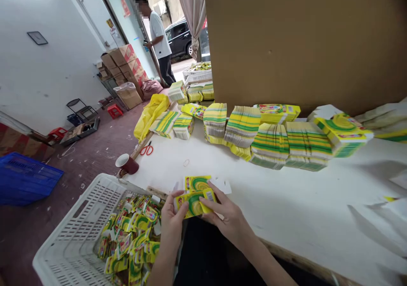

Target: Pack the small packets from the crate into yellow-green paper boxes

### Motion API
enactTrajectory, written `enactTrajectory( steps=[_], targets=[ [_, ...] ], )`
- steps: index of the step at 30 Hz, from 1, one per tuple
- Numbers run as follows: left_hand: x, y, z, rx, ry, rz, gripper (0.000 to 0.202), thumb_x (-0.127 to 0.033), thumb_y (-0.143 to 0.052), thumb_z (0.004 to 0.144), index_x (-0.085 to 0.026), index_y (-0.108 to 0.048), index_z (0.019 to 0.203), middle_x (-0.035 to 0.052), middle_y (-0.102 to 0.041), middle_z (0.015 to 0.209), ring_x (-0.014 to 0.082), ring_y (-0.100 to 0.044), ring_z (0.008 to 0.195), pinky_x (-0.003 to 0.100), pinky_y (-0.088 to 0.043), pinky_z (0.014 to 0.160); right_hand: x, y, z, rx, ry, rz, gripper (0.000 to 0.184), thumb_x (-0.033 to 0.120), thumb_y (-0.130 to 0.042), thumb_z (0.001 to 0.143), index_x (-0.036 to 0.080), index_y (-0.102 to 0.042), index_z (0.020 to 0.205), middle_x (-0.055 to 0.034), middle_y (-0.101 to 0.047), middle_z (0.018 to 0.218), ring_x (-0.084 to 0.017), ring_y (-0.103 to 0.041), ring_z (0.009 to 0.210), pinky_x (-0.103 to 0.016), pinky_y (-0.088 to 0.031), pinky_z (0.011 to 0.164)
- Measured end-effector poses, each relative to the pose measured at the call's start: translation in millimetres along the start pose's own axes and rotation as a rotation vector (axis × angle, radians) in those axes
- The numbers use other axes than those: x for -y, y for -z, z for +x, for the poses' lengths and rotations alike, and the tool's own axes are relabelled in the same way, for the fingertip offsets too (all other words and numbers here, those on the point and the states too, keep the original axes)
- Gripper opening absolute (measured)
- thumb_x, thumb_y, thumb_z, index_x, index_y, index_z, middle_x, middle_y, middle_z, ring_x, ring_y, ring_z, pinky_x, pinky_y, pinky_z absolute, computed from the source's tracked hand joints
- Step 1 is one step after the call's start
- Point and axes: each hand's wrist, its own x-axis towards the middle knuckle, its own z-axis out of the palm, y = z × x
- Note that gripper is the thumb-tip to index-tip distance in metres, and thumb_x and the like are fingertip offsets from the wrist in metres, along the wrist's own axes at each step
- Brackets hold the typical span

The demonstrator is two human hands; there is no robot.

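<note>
Above the near edge of the white table, my left hand (174, 214) grips the left end of a small yellow-and-green printed carton (193, 204). The fingers of my right hand (225, 212) close on its right end, near the barcode. Just behind it, a second yellow-and-green carton (197, 183) lies on the table with white flaps sticking out to its right. To the left of my hands, a white plastic basket (71, 218) holds many small yellow-and-green cartons (136, 239). The undersides of my fingers are partly hidden.
Bundled stacks of flat cartons (243, 125) line the back of the table (305, 197) before a large brown board (286, 44). A dark red cup (129, 165) and red-handled scissors (146, 149) sit at the left edge. By the doorway stands a person (160, 34).
</note>
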Motion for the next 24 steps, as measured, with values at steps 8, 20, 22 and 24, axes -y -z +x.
enactTrajectory(
  steps=[8,20,22,24],
  targets=[
    [-0.4,-3.8,-0.8,-0.036,0.015,0.026,0.049,-0.039,-0.088,0.066,-0.018,-0.069,0.105,0.0027,-0.074,0.089,0.0157,-0.07,0.081,0.024,-0.054,0.073,-0.6,1.9,-2.3,-0.016,-0.102,0.088,0.031,0.024,-0.078,0.082,0.029,-0.078,0.113,-0.0126,-0.059,0.146,-0.031,-0.064,0.126,-0.046,-0.057,0.104],
    [6.6,-5.0,0.6,-0.047,-0.043,0.008,0.039,-0.035,-0.088,0.066,-0.019,-0.07,0.097,-0.0018,-0.07,0.083,0.009,-0.064,0.071,0.019,-0.051,0.068,6.0,7.1,-4.8,0.028,-0.136,0.082,0.025,0.018,-0.075,0.084,0.029,-0.08,0.105,-0.007,-0.058,0.147,-0.027,-0.063,0.127,-0.044,-0.056,0.105],
    [7.7,-3.4,0.5,-0.042,-0.047,0.017,0.038,-0.034,-0.087,0.068,-0.019,-0.07,0.099,-0.0018,-0.07,0.083,0.0088,-0.064,0.071,0.019,-0.051,0.07,6.4,7.1,-3.2,0.048,-0.131,0.077,0.025,0.019,-0.075,0.084,0.029,-0.08,0.106,-0.0078,-0.06,0.145,-0.028,-0.064,0.126,-0.044,-0.056,0.105],
    [7.8,-1.6,0.6,-0.041,-0.034,0.02,0.04,-0.035,-0.087,0.068,-0.019,-0.07,0.099,-0.0013,-0.071,0.085,0.0096,-0.065,0.073,0.02,-0.052,0.071,6.5,7.9,-1.0,0.097,-0.116,0.093,0.024,0.022,-0.075,0.084,0.029,-0.079,0.106,-0.0076,-0.061,0.143,-0.027,-0.067,0.122,-0.044,-0.057,0.103]
  ],
)
